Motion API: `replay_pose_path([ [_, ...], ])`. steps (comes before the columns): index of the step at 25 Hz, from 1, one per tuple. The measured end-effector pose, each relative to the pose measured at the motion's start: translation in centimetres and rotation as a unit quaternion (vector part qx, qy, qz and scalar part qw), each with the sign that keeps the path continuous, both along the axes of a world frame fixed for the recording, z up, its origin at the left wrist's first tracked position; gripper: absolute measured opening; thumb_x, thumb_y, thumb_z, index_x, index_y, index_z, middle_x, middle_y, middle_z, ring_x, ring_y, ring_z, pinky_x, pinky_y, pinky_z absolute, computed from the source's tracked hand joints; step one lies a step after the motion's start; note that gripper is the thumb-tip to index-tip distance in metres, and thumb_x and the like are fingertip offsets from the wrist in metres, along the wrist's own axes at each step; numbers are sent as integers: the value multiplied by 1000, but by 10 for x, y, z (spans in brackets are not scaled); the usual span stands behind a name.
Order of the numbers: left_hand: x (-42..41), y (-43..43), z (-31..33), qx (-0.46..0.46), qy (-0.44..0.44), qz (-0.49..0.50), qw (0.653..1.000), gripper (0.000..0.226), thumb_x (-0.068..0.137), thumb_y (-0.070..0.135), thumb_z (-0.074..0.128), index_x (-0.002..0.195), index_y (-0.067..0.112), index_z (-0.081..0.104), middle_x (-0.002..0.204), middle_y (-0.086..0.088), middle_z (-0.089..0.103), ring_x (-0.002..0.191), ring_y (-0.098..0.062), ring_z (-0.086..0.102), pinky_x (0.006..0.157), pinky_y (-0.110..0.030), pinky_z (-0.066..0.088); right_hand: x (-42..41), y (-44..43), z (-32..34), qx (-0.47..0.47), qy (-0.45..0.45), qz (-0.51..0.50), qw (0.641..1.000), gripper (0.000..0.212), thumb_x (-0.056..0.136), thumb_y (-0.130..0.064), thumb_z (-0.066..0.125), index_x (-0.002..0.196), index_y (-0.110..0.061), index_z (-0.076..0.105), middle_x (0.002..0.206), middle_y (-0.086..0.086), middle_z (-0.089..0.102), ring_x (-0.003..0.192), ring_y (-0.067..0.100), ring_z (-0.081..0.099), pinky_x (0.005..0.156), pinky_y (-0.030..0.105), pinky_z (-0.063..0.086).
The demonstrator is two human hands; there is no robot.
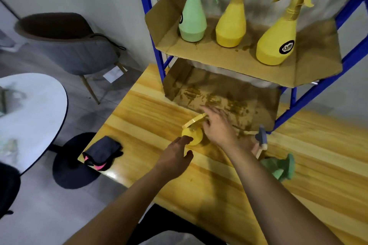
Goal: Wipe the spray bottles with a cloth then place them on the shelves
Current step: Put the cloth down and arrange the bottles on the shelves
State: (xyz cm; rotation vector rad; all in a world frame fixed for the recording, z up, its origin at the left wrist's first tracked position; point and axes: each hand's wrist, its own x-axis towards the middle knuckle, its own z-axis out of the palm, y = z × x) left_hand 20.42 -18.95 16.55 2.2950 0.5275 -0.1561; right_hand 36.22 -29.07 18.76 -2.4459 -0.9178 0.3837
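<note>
1. Yellow wooden surface (219,185) fills the middle of my view. A blue shelf rack (292,97) stands at its far end against a pale wall.
2. Off to the left are a grey chair (75,51) and a white round surface (33,109) on the grey floor.
3. The rack's upper shelf (219,57) is lined with cardboard. On it stand a green spray bottle (192,20), a middle yellow bottle (231,26) and a right yellow bottle (276,45), all upright and apart from one another.
4. The lower shelf (199,87), also cardboard and heavily stained, holds no bottle.
5. A small yellow spray bottle (194,137) stands upright on the surface just in front of the lower shelf, its spray head (196,120) pointing left.
6. My right grip (215,123) is at that spray head, thumb against it. Motion blur keeps me from telling whether my fingers are closed round it.
7. My left grip (177,157) is released, fingers relaxed and spread. It is just beside the bottle's body on the near side, with a fingertip at its edge.
8. The dark cloth (102,152) with pink trim lies crumpled at the surface's left corner, well apart from both grips.
9. To my right, past my forearm, a blue-headed bottle (261,139) and a green-headed bottle (282,167) are on the surface, both blurred.
</note>
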Motion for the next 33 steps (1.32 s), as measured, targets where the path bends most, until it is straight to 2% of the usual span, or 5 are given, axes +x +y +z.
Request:
replay_pose_path([
  [7, 8, 7, -21, -75, 13, 72, 995, 72, 103, 19, 60, 163, 18, 21, 162, -6, 40, 144, -27, 45, 112, -35, 39, -7, -3, -21, 51, 24, -51, 997, 31, 97, -16, 57, 126, -25, 66, 128, 2, 64, 121, 25, 56, 107, 43, 42],
  [15, 29, 15, -56, -160, 3, 155, 975, 64, 102, 14, 59, 159, 26, 33, 154, -7, 46, 132, -27, 54, 107, -34, 46, -31, -23, -40, 136, 93, -228, 960, 25, 93, -30, 70, 113, -20, 58, 107, 0, 67, 102, 19, 65, 83, 34, 54],
  [21, 35, 42, -89, -169, 11, 108, 980, 67, 103, -3, 42, 162, 25, 26, 164, -4, 35, 152, -20, 31, 117, -26, 30, -69, -18, -92, 117, 238, -186, 946, 51, 100, -29, 60, 148, -33, 47, 145, -6, 55, 131, 11, 53, 104, 26, 43],
  [28, 32, 50, -112, -244, -115, 156, 950, 32, 97, 9, 71, 128, 11, 62, 108, -19, 65, 104, -32, 65, 96, -44, 53, -78, 1, -123, 207, 247, -226, 919, 68, 94, -42, 66, 153, -45, 33, 155, -20, 40, 138, -1, 37, 90, -6, 32],
  [33, 46, 50, -104, -286, -169, 178, 926, 30, 94, 10, 74, 120, 17, 62, 119, -3, 68, 115, -20, 67, 100, -34, 55, -59, 23, -121, 269, 217, -249, 905, 48, 92, -47, 67, 137, -41, 52, 135, -21, 59, 128, 1, 53, 108, 34, 48],
])
